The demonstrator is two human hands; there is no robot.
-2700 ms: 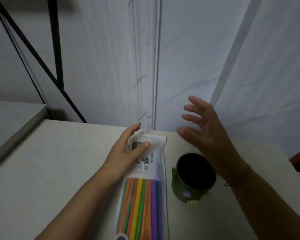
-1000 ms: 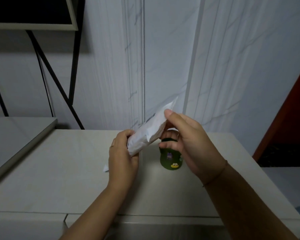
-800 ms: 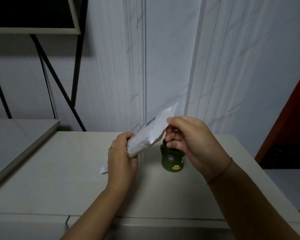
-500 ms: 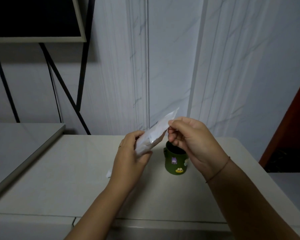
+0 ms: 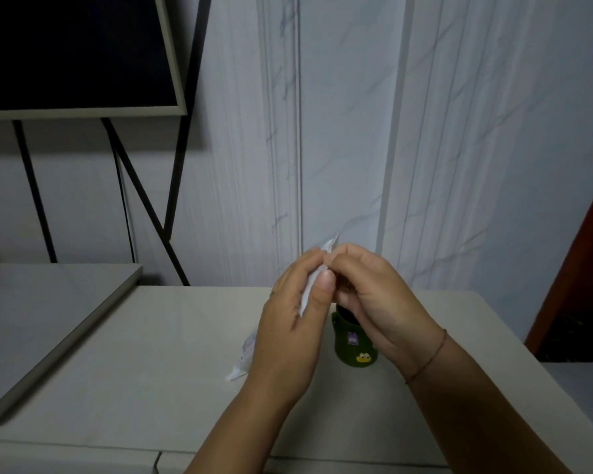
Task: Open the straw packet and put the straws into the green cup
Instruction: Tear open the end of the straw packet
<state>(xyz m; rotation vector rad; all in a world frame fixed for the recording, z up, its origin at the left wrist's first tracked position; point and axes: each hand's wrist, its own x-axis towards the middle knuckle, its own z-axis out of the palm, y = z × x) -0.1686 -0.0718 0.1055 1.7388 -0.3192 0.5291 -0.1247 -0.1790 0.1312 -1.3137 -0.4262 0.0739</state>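
Packet position: the packet (image 5: 311, 285) is held tilted above the table (image 5: 151, 354), top corner up near the wall, bottom end showing low at the left of the left wrist. It is just left of the cup (image 5: 351, 343) and above it.
Left hand: the left hand (image 5: 290, 331) is wrapped around the packet body, thumb pressed on the near face.
Right hand: the right hand (image 5: 374, 295) is pinched on the packet's top edge, fingertips meeting the left thumb. Both hands are together, clamped on the same end.
Packet handling: judged light and soft; thin film that creases and likely slips under dry fingers. The straws inside are not visible from this side; they probably give the body some stiffness along its length.
Grip point: best taken at the top seal, 1 pinch on each side of the tear line, close together, so the film tears rather than stretches.
Opening state: whether the seal is already torn cannot be told; the fingers cover it.
Cup: green, upright on the table, partly hidden behind the right hand. 2 small stickers show on its wall. The visible part of its mouth is dark; no straws show in it.
Risk: a sudden tear may spill the straws; the cup looks light and could tip if knocked.
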